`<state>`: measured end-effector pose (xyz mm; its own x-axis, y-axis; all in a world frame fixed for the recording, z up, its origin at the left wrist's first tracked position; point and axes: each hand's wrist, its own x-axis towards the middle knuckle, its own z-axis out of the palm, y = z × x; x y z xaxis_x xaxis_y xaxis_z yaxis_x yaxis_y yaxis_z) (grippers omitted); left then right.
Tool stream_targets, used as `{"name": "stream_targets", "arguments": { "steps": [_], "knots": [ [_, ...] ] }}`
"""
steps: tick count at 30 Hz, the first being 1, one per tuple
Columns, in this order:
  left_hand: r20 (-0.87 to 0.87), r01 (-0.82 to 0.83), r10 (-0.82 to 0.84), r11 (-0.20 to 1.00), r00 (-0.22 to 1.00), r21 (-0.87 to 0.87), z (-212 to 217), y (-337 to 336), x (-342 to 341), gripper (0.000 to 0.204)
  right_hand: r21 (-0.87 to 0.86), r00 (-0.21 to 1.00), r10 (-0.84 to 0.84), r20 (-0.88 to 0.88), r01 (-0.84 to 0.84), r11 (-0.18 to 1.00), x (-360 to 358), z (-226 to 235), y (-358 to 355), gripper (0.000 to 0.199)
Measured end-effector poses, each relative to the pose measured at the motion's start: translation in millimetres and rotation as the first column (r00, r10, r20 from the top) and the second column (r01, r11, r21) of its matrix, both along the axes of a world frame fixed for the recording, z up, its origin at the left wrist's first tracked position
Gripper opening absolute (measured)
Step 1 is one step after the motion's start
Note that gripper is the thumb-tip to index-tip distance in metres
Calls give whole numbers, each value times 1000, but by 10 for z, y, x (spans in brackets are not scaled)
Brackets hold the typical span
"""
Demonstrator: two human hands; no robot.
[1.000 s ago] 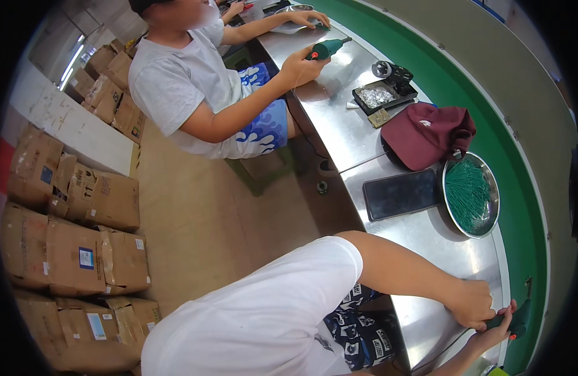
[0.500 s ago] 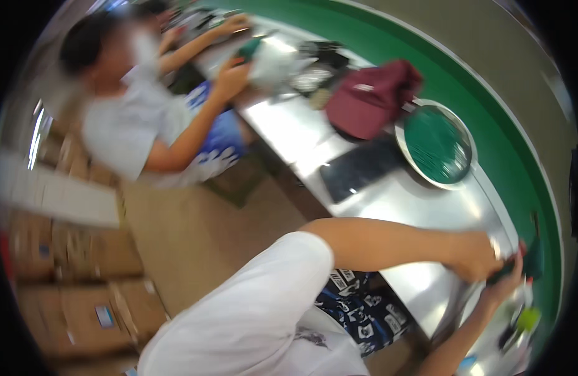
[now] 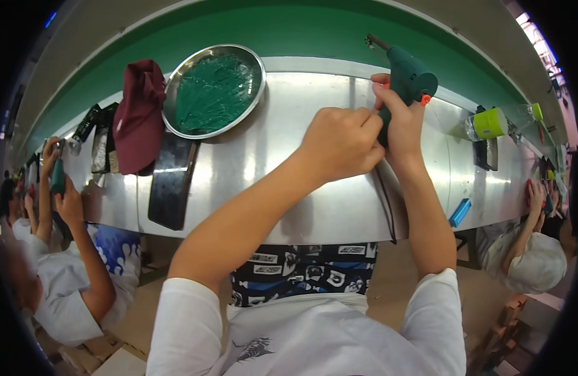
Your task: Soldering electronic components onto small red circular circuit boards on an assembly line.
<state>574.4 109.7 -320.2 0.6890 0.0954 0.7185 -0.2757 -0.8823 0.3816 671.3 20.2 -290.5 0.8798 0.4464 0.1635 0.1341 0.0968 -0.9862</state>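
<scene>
A dark green pistol-shaped tool (image 3: pixel 411 72) with an orange-red part at its back stands upright above the table, its thin metal tip pointing to the upper left. My right hand (image 3: pixel 405 125) is wrapped round its handle, thumb and forefinger high up. My left hand (image 3: pixel 345 141) is closed against the lower end of that handle; its fingertips are partly hidden there. A dark cord (image 3: pixel 387 203) runs down from below the hands to the table's front edge. What exactly the metal tip carries is too small to tell.
A steel bowl (image 3: pixel 262 94) of green plastic-looking pieces, a maroon cap (image 3: pixel 139 119) and a black phone (image 3: pixel 170 182) lie to the left on the metal table (image 3: pixel 270 188). Right are a bottle with a lime label (image 3: pixel 489 123) and a blue lighter-like item (image 3: pixel 460 213). Co-workers sit on both sides.
The view has swung round to the right and levelled, so both hands now appear mid-table instead of at the right rim. Both hands stay together at the green tool.
</scene>
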Motion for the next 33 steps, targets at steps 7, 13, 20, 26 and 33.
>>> {"name": "stream_targets", "arguments": {
  "steps": [7, 13, 20, 26, 33],
  "knots": [
    [3, 36, -36, 999, 999, -19, -17, -22, 10, 17, 62, 1000, -28, 0, 27, 998, -92, -11, -21, 17],
    [-46, 1, -4, 998, 999, -67, -63, -74, 10, 17, 34, 999, -20, 42, 19, 999, -1, -141, 10, 15],
    [-44, -19, 17, 999, 999, -39, 39, -203, -12, 14, 40, 995, 85, -50, -83, 996, 53, -26, -70, 23],
    [-11, -51, 51, 995, 999, -81, -44, -160, 51, 15, 43, 999, 37, 24, -38, 998, 130, -69, -36, 20],
    [16, 8, -7, 998, 1000, -57, -32, -153, 19, 15, 50, 993, 120, 20, -121, 991, 99, -1, -102, 41]
  ]
}}
